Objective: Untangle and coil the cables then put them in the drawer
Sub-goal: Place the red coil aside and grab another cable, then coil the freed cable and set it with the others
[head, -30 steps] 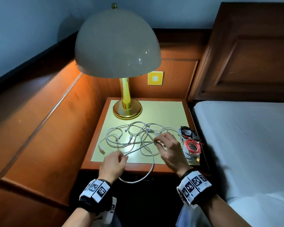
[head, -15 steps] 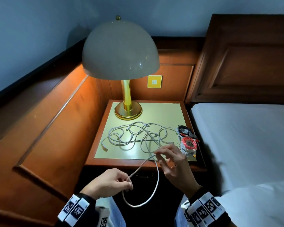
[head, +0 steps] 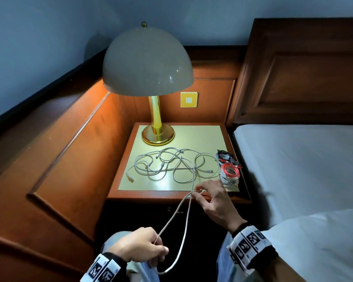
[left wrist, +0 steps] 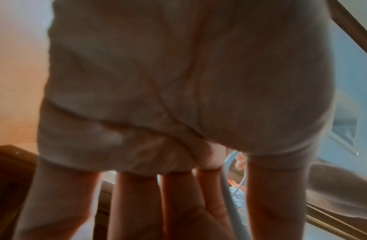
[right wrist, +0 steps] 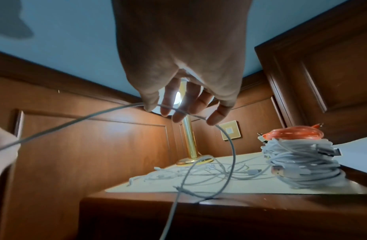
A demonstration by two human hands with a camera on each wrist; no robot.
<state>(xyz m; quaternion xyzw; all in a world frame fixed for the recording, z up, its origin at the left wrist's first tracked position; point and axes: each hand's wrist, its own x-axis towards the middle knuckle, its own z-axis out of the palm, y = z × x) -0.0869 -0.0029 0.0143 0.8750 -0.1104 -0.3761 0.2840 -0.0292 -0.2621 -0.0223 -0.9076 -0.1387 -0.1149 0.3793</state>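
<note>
Beside a bed (head: 293, 169) in a wood-panelled room, a person works a white cable (head: 183, 220) free from a loose tangle of cables (head: 171, 165) lying on the yellow-topped worktop (head: 192, 137). Low in the head view, the left hand (head: 139, 247) has its fingers curled round the cable, which rises from the fist toward the right hand (head: 214, 202) at the front edge of the worktop. From there a second strand drops in a long loop past the dark cabinet front and curves back under the left hand. At the right hand, thumb and forefinger pinch the cable while the other fingers (right wrist: 217, 115) spread loosely, the strand running across their tips in the right wrist view. On from the right hand, the cable leads down into the tangle. A stack of coiled cables (head: 229, 174), white below, red on top and black at the back, sits at the right edge of the worktop, just beside the right hand. At the back left corner stands a lit brass lamp (head: 148, 64) with a domed shade.
</note>
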